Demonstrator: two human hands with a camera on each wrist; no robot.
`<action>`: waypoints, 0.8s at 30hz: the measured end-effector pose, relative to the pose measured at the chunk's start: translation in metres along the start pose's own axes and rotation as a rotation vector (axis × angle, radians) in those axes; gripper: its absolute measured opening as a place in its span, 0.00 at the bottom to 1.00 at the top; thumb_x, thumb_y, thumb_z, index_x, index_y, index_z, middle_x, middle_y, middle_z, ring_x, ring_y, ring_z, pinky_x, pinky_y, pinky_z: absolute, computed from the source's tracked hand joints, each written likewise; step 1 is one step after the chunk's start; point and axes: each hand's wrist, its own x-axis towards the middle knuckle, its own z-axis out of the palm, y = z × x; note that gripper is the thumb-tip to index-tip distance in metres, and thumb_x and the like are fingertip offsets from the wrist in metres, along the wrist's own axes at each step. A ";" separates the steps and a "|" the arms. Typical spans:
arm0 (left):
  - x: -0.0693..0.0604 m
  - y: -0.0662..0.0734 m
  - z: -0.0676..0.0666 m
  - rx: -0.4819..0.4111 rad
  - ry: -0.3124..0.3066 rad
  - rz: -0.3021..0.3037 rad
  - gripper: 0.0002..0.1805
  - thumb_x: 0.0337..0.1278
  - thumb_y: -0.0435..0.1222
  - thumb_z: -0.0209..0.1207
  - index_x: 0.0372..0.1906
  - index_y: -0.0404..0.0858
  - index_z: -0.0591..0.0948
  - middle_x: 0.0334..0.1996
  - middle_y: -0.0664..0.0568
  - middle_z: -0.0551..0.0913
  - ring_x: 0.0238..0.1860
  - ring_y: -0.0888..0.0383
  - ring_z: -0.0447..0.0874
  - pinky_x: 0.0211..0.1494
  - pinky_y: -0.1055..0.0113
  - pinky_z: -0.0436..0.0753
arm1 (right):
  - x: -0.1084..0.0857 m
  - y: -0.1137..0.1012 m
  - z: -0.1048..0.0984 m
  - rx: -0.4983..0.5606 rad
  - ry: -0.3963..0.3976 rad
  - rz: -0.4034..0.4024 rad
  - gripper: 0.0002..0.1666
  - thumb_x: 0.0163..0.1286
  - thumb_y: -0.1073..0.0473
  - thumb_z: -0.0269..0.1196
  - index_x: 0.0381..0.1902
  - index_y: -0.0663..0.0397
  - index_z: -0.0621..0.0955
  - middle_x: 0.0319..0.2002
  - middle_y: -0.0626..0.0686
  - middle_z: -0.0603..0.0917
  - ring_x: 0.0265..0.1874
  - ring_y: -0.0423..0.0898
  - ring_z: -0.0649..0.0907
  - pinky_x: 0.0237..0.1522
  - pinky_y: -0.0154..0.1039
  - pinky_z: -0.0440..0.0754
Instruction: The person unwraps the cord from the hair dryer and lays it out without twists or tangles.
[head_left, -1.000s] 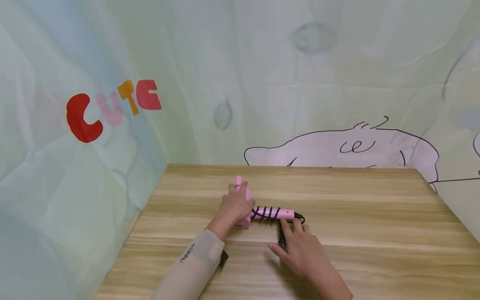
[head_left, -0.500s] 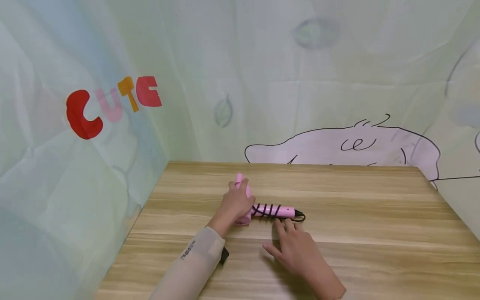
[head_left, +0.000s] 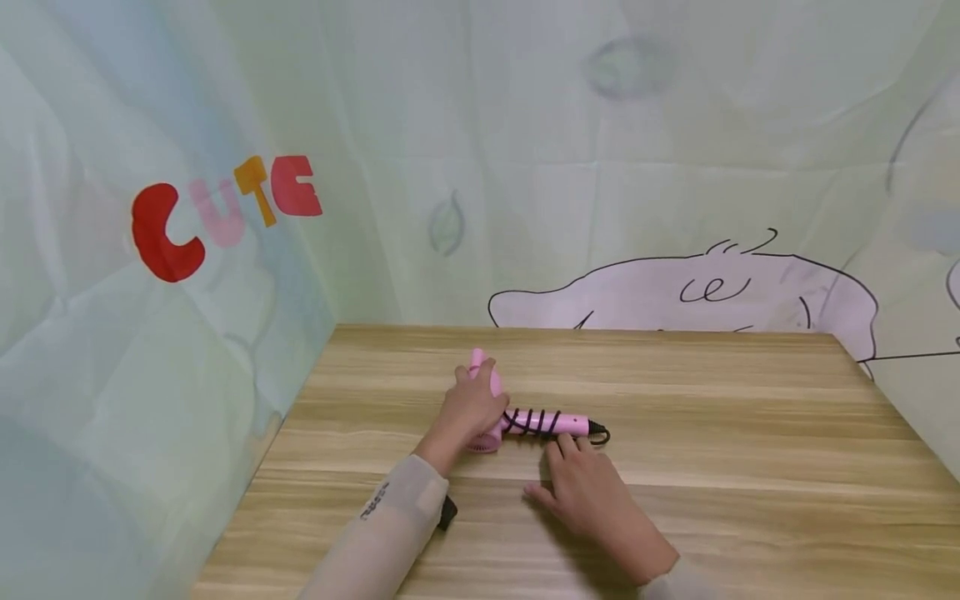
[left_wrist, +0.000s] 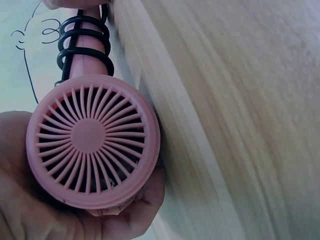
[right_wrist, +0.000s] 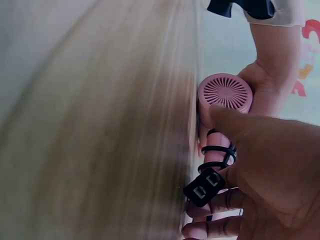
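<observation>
Several fingers of the right hand touch the black power plug with the thumb held wide of it, so the plug could slip away and let the black cord slacken. A careless tug could also drag the spaced coils along the handle of the pink hair dryer, which lies on the table; beyond, the left hand has its fingers curled round the barrel, and loosening them could let the dryer swivel.
</observation>
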 end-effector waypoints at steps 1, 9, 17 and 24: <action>0.000 0.000 0.000 -0.003 0.000 0.000 0.40 0.67 0.50 0.58 0.80 0.52 0.58 0.71 0.31 0.58 0.46 0.36 0.78 0.33 0.55 0.81 | 0.001 0.001 0.001 -0.008 0.004 -0.013 0.35 0.66 0.33 0.64 0.45 0.62 0.78 0.42 0.59 0.79 0.42 0.56 0.80 0.42 0.52 0.84; 0.000 -0.002 0.001 -0.021 0.009 0.009 0.40 0.66 0.48 0.58 0.80 0.52 0.58 0.71 0.31 0.59 0.37 0.42 0.78 0.27 0.60 0.79 | 0.007 0.007 0.006 -0.129 0.106 -0.159 0.16 0.67 0.53 0.66 0.36 0.60 0.76 0.30 0.54 0.74 0.27 0.50 0.75 0.27 0.44 0.80; -0.001 -0.005 0.002 -0.024 0.036 0.008 0.38 0.68 0.47 0.57 0.80 0.50 0.59 0.71 0.30 0.58 0.38 0.41 0.79 0.30 0.58 0.81 | 0.014 0.010 0.009 -0.185 0.081 -0.219 0.04 0.61 0.69 0.58 0.35 0.61 0.75 0.28 0.53 0.73 0.23 0.49 0.72 0.25 0.43 0.77; 0.000 -0.006 0.002 -0.042 0.064 0.006 0.39 0.68 0.45 0.57 0.80 0.52 0.57 0.70 0.30 0.58 0.44 0.38 0.77 0.34 0.55 0.82 | 0.016 0.011 0.010 -0.213 0.055 -0.231 0.07 0.60 0.72 0.60 0.38 0.64 0.76 0.29 0.54 0.73 0.25 0.48 0.73 0.25 0.42 0.79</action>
